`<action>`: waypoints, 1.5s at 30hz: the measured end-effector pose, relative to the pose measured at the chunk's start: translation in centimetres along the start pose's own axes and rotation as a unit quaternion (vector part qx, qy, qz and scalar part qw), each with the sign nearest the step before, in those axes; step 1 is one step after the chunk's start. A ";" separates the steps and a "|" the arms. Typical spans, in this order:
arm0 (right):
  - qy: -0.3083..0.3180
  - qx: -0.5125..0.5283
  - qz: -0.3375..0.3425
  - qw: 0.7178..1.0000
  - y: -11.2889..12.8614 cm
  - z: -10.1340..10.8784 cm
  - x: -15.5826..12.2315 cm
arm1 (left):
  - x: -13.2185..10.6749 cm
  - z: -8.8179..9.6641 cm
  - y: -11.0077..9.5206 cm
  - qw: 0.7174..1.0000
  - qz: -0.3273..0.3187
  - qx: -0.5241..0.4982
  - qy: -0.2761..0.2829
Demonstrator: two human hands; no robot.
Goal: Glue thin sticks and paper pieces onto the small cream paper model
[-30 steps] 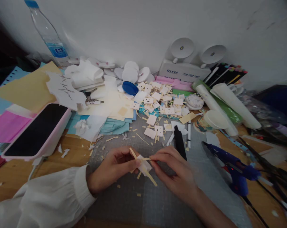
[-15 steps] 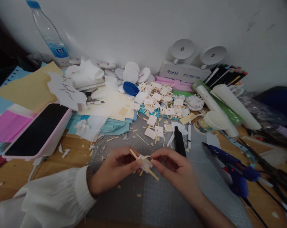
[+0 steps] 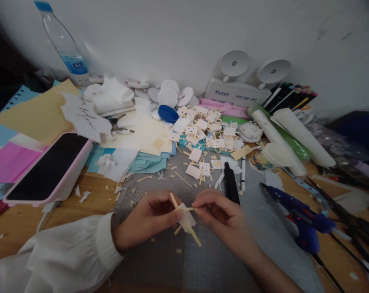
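Table (image 3: 86, 213): as seen from the head, brown wood is strewn with paper scraps and backed along its far edge by a plain pale wall (image 3: 160, 36).
Cutting mat (image 3: 160, 268): its grey, faintly gridded sheet is spread at the middle of the table, toward the near edge.
Paper piece (image 3: 189, 223): it is held above the mat, between the two hands; a white, roughly square body is crossed by pale yellow strips.
Long strip (image 3: 195, 236): it is laid aslant over the square, one end aimed at the table's far left corner, the other at the near right.
Short strip (image 3: 188, 209): it is stretched nearly level from the square toward the right.
Left hand (image 3: 150, 219): the paper piece is pinched between thumb and fingers.
Right hand (image 3: 222, 213): the free end of the short strip is nipped between thumb and fingertips.
Paper squares (image 3: 218, 143): they are heaped beyond the mat's middle, flat and matte, some marked with dark dots.
Glue gun (image 3: 289, 205): blue plastic, it is laid toward the table's right edge.
Marker (image 3: 231, 185): a smooth black stick, it is placed just beyond the right hand.
Phone (image 3: 50, 167): glossy black, pink-rimmed, it is propped near the left edge.
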State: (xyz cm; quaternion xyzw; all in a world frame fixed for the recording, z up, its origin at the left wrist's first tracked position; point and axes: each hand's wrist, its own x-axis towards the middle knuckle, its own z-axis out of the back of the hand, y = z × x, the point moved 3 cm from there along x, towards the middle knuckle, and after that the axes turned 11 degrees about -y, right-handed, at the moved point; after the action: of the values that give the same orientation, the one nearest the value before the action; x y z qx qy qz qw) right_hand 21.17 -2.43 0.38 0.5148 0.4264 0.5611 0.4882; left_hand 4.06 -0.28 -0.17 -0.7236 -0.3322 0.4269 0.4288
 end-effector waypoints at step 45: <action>0.021 0.084 -0.084 0.993 -0.7 -1.3 -1.3 | 0.0 0.2 0.4 0.997 -0.046 0.066 0.013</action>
State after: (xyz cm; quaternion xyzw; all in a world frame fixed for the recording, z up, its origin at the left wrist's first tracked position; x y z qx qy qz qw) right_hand 19.98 -3.55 -0.66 0.5047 0.5238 0.4908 0.4797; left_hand 3.89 -0.37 -0.59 -0.6831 -0.3306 0.4183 0.4990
